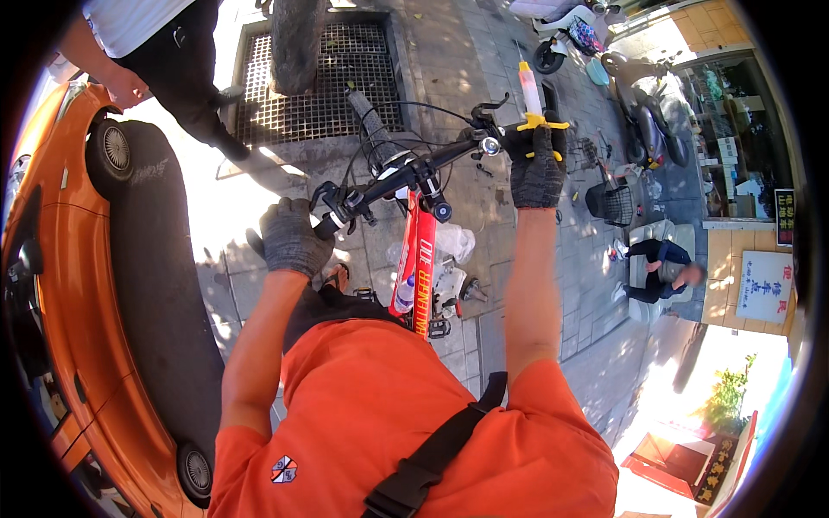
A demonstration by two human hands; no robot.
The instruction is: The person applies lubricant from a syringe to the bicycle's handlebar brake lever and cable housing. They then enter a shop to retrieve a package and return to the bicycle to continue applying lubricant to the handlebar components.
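A red bicycle [414, 268] stands in front of me, its black handlebar [453, 154] running across. My left hand [295, 237], in a dark grey glove, is beside the handlebar's left end, fingers curled and partly hidden. A dark piece shows past that hand's outer edge; I cannot make out what it is. My right hand [540, 168], gloved alike, is raised at the bar's right end. Its fingers are closed on a syringe-like tool [529, 93] with a translucent barrel, an orange tip pointing away from me and yellow finger flanges.
An orange car [95, 285] is parked close on my left. Beyond it stands a person in dark trousers [177, 73]. A tree trunk [296, 47] rises from a metal grate [363, 65]. To the right are scooters [643, 112], a bicycle basket [611, 203] and a seated person [661, 272].
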